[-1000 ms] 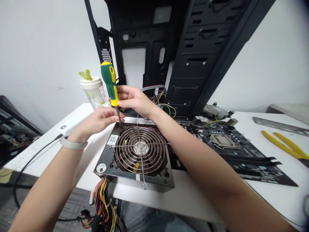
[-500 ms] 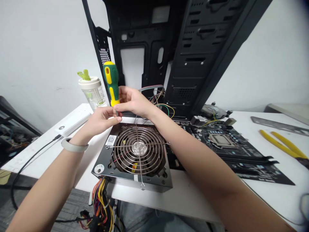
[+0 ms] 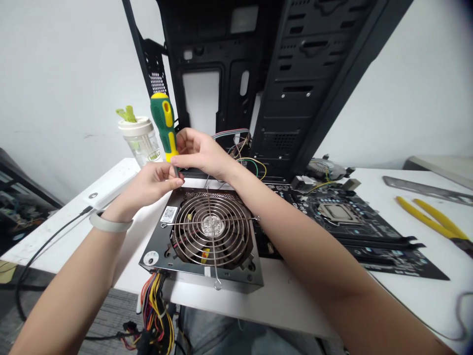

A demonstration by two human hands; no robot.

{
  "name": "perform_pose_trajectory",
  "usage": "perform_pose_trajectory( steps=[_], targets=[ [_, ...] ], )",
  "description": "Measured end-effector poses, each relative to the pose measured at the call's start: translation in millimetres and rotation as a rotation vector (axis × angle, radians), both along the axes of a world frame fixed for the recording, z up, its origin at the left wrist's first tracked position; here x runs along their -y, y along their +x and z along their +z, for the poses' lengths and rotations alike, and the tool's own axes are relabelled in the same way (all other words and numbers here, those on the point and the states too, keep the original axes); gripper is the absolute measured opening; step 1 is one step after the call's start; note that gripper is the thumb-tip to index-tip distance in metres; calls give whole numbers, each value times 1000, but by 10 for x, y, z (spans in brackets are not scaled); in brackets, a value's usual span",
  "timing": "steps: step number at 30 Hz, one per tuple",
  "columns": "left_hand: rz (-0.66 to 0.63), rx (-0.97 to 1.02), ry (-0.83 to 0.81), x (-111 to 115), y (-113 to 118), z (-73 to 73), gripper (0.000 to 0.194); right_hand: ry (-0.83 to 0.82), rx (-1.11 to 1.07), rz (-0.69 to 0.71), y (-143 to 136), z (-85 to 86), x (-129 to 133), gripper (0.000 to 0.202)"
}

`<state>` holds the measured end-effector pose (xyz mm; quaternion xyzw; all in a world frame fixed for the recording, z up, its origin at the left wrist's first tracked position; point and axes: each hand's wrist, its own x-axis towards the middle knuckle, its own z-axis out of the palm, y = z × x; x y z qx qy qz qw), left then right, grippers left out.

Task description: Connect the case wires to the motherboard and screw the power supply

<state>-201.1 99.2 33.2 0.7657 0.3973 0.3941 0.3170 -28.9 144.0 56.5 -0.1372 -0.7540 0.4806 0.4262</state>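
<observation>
A green and yellow screwdriver [image 3: 164, 123] stands nearly upright, handle up, above the far left corner of a power supply [image 3: 162, 251]. My right hand [image 3: 199, 152] is closed on the lower end of its handle. My left hand [image 3: 157, 180] is closed near the shaft, thumb and fingers pinching low down; whatever sits at the tip is hidden by the fingers. The power supply lies flat with its fan grille [image 3: 211, 226] facing up. A bundle of coloured cables [image 3: 157, 305] hangs from its near left side over the table edge.
An open black computer case [image 3: 273, 113] stands behind. To the right are a motherboard [image 3: 369, 241], yellow-handled pliers [image 3: 428, 217] and a flat metal strip [image 3: 424, 190]. A lidded cup [image 3: 138, 135] and a white box with a cable [image 3: 111, 191] are at left.
The screwdriver's handle has turned about its axis and leans slightly more to the left. Both hands keep their grip and have barely shifted.
</observation>
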Motion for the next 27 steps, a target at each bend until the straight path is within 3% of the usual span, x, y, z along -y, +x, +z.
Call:
perform_pose_trajectory(
  steps=[6,18,27],
  targets=[
    [-72,6,-54,-4,-6,7,37,-94,-63,58,6,15,9,37],
    [-131,-74,-10,-20,-31,37,35,-174,-44,135,6,-7,-20,48],
    [-13,-83,18,27,8,-2,31,-189,-44,121,-9,-1,-20,43]
  ],
)
